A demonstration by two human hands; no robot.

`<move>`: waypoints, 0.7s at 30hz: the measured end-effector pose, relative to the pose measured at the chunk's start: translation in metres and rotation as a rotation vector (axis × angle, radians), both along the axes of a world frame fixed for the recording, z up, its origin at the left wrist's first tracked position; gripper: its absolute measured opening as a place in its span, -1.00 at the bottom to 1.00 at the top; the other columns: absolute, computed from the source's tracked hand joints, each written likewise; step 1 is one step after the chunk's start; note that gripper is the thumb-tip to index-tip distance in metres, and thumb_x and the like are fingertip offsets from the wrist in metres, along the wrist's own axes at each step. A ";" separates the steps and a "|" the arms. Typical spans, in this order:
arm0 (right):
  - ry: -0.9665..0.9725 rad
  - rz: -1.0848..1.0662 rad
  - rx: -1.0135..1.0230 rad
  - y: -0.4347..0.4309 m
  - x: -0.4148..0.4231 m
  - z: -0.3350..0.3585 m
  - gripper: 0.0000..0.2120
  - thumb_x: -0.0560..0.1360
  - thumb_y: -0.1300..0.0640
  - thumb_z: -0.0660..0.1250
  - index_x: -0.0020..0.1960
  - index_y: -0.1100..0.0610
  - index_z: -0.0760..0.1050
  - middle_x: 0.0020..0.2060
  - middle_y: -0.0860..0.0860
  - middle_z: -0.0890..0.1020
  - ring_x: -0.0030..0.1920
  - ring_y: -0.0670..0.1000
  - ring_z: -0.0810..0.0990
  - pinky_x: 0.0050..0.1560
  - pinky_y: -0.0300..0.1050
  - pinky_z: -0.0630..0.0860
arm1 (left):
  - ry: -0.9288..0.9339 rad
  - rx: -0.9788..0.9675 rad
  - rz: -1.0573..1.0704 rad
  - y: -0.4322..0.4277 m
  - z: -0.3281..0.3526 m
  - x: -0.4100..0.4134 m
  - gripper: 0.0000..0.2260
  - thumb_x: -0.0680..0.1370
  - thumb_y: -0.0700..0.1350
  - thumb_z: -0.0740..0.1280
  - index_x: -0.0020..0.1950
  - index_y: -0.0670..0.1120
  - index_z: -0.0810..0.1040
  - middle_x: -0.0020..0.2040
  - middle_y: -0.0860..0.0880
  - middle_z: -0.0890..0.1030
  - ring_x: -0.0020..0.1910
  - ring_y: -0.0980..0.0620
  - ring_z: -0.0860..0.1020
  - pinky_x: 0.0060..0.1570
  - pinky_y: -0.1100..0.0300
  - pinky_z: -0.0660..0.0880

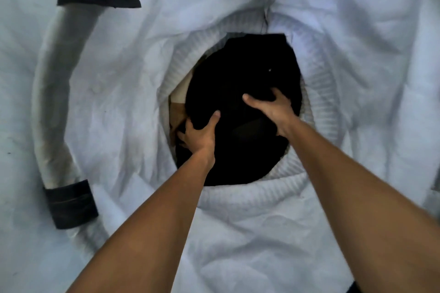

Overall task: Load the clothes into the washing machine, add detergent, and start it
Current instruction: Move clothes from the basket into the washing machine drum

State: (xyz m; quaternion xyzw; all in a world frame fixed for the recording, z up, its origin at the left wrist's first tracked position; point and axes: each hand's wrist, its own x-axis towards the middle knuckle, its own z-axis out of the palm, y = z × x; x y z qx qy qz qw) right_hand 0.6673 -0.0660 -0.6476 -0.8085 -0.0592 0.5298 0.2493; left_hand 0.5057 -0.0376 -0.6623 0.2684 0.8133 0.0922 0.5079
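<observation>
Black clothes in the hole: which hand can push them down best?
Probably the right hand: it grips the black clothes near the pile's middle. The left hand holds the edge by the white ribbed rim.

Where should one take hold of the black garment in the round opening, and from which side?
Probably grip the black garment at its bunched top folds, coming straight down through the opening: the ribbed rim encloses it all around, so only the top is free. The left hand and right hand grip it there, on either side.
</observation>
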 end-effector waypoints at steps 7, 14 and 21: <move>0.065 -0.177 0.108 -0.013 -0.015 0.028 -0.90 0.40 0.15 0.44 -0.10 0.08 0.57 -0.19 -0.02 0.61 -0.09 0.00 0.59 0.03 -0.13 0.52 | -0.063 0.098 0.186 -0.007 0.026 0.009 -0.64 0.48 -0.14 0.37 0.28 -0.12 0.53 0.18 -0.12 0.59 0.12 -0.10 0.56 0.21 0.01 0.48; 0.391 -0.408 0.115 -0.050 -0.021 0.077 -0.77 0.36 0.20 0.37 0.02 0.16 0.59 -0.06 0.06 0.68 -0.02 0.03 0.64 -0.07 -0.14 0.54 | -0.152 0.076 0.382 -0.024 0.096 0.017 -0.58 0.43 -0.16 0.33 0.29 -0.15 0.48 0.12 -0.05 0.58 0.06 -0.04 0.54 0.18 0.06 0.49; 0.542 -0.541 0.276 -0.064 -0.022 0.147 -0.72 0.40 0.24 0.23 0.06 0.17 0.57 0.05 0.08 0.65 0.07 0.08 0.60 0.15 -0.04 0.50 | -0.310 0.052 0.424 -0.032 0.165 0.014 -0.51 0.30 0.07 0.41 0.14 -0.16 0.53 0.03 -0.07 0.64 -0.01 -0.06 0.60 0.10 -0.03 0.55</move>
